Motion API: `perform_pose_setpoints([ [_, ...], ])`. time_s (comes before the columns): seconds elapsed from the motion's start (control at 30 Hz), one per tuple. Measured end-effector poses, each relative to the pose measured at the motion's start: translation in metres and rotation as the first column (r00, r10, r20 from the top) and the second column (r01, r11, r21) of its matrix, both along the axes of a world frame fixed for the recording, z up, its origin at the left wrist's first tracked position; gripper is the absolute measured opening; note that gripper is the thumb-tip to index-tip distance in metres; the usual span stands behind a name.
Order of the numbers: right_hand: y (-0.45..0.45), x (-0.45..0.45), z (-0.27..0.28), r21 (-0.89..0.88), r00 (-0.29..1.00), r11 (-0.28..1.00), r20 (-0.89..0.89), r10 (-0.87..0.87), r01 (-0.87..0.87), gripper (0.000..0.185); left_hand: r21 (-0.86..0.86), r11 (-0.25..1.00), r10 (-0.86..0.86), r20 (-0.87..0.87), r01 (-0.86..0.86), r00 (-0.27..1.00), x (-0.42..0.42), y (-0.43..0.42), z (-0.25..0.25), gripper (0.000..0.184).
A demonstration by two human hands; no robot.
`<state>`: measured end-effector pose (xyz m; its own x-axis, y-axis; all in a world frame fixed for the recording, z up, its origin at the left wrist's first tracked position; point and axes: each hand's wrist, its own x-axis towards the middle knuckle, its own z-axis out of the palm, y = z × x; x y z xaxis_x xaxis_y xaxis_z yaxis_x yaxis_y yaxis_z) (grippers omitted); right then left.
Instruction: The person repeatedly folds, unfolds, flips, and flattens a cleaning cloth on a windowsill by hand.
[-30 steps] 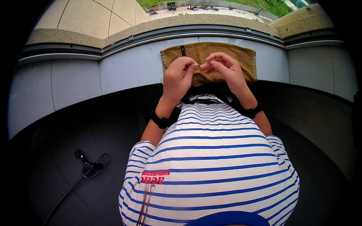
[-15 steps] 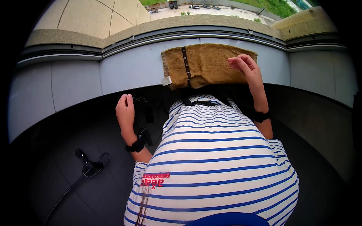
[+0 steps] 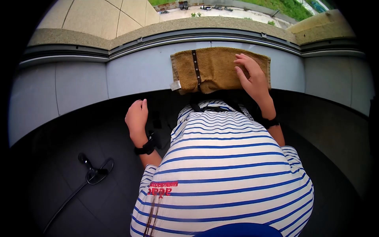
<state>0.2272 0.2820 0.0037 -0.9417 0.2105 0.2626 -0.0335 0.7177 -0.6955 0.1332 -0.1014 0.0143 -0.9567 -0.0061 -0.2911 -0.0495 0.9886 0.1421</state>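
A brown towel point(image 3: 221, 69) with a dark dotted band and a white tag lies spread on the pale windowsill point(image 3: 138, 71). Over its right part is my right hand point(image 3: 254, 79), thumb and fingers apart, with nothing seen in it; whether it touches the cloth I cannot tell. My left hand point(image 3: 136, 117) hangs below the sill's front edge, left of the towel. Its fingers are curled closed, and whatever they hold is hidden from view.
A black cable point(image 3: 65, 205) with a looped end lies on the dark floor at the lower left. Beyond the sill runs a window track point(image 3: 209, 34), with an outer ledge and a drop to the ground outside. My striped shirt fills the lower middle.
My right hand has opened from a pinch and moved slightly lower over the towel. My left hand has shifted a little right; the thin thread-like loop beside its fingers no longer shows.
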Motion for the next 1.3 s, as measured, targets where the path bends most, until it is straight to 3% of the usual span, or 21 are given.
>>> perform_pose_setpoints([
  [0.1, -0.013, 0.000, -0.003, 0.152, 0.994, 0.983, 0.008, 0.106, -0.106, 0.022, -0.135, 0.989, -0.047, 0.084, 0.058, 0.995, -0.012, 0.030, 0.024, 0.040],
  [0.17, -0.014, 0.002, -0.011, 0.196, 0.989, 0.969, 0.046, 0.143, -0.149, 0.029, -0.150, 0.981, -0.135, -0.094, 0.120, 0.986, -0.016, 0.046, 0.033, 0.039],
  [0.2, -0.015, 0.002, -0.016, 0.289, 0.989, 0.946, 0.074, 0.127, -0.143, 0.033, -0.066, 0.975, -0.221, -0.221, 0.212, 0.950, -0.017, 0.055, 0.038, 0.031],
  [0.23, -0.015, 0.004, -0.020, 0.381, 0.989, 0.914, 0.102, 0.109, -0.140, 0.037, -0.066, 0.974, -0.227, -0.222, 0.218, 0.948, -0.017, 0.067, 0.034, 0.031],
  [0.3, -0.015, 0.008, -0.028, 0.407, 0.990, 0.905, 0.117, 0.080, -0.122, 0.041, 0.291, 0.790, -0.310, -0.570, 0.540, 0.760, -0.020, 0.095, 0.020, 0.026],
  [0.43, -0.011, 0.012, -0.035, 0.467, 0.993, 0.881, 0.114, 0.030, -0.080, 0.045, 0.310, 0.517, -0.623, -0.504, 0.798, 0.599, -0.018, 0.164, -0.028, 0.045],
  [0.5, -0.003, 0.017, -0.037, 0.474, 0.994, 0.878, 0.105, 0.015, -0.063, 0.047, -0.025, 0.534, -0.758, -0.457, 0.845, 0.466, 0.000, 0.191, -0.050, 0.051],
  [0.57, 0.008, 0.021, -0.038, 0.484, 0.995, 0.874, 0.104, -0.004, -0.047, 0.049, -0.007, 0.523, -0.771, -0.431, 0.853, 0.469, -0.002, 0.204, -0.056, 0.054],
  [0.63, 0.034, 0.029, -0.036, 0.466, 0.988, 0.883, 0.103, -0.114, 0.053, 0.054, 0.150, 0.379, -0.796, -0.451, 0.913, 0.404, -0.005, 0.222, -0.051, 0.053],
  [0.7, 0.067, 0.042, -0.038, 0.503, 0.974, 0.857, 0.120, -0.191, 0.107, 0.058, 0.120, 0.315, -0.812, -0.480, 0.941, 0.333, 0.001, 0.249, -0.052, 0.054],
  [0.77, 0.091, 0.054, -0.035, 0.493, 0.947, 0.849, 0.136, -0.290, 0.190, 0.059, 0.161, 0.174, -0.822, -0.520, 0.972, 0.233, 0.007, 0.277, -0.058, 0.053],
  [0.9, 0.102, 0.059, -0.044, 0.464, 0.918, 0.844, 0.142, -0.370, 0.268, 0.060, 0.169, 0.177, -0.792, -0.560, 0.970, 0.242, 0.018, 0.299, -0.057, 0.053],
  [0.97, 0.092, 0.048, -0.052, 0.558, 0.887, 0.761, 0.092, -0.453, 0.331, 0.062, 0.182, 0.177, -0.784, -0.568, 0.967, 0.250, 0.010, 0.294, -0.058, 0.053],
  [1.03, 0.076, 0.033, -0.052, 0.554, 0.891, 0.764, 0.083, -0.447, 0.331, 0.064, 0.245, 0.216, -0.771, -0.551, 0.945, 0.319, 0.005, 0.278, -0.055, 0.053],
  [1.17, 0.030, 0.001, -0.048, 0.533, 0.927, 0.802, 0.081, -0.366, 0.270, 0.064, 0.238, 0.320, -0.761, -0.512, 0.917, 0.399, -0.009, 0.226, -0.046, 0.054],
  [1.23, 0.006, -0.019, -0.041, 0.480, 0.973, 0.859, 0.048, -0.227, 0.177, 0.063, 0.215, 0.464, -0.724, -0.467, 0.860, 0.507, -0.019, 0.198, -0.040, 0.054],
  [1.3, -0.023, -0.034, -0.040, 0.451, 0.986, 0.884, 0.042, -0.160, 0.125, 0.061, 0.190, 0.505, -0.719, -0.447, 0.842, 0.532, -0.025, 0.166, -0.037, 0.054],
])
